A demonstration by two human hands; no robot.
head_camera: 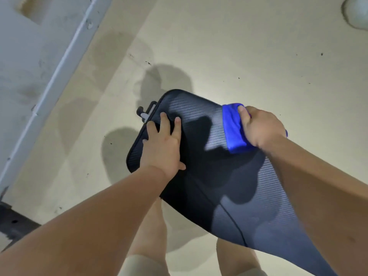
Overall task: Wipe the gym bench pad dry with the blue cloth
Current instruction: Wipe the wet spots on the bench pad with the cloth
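Near end of bench pad behind forearms and past bottom edge; blue cloth half under right hand.

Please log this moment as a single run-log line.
right hand presses blue cloth on bench pad | left hand flat, steadying pad

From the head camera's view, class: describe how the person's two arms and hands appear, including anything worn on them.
Both forearms are bare, with no sleeves in view. The left hand and right hand wear no gloves, and no rings, watch or bands are visible.

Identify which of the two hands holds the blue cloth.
The right hand grips the blue cloth at the bench pad edge; the left hand lies flat, empty.
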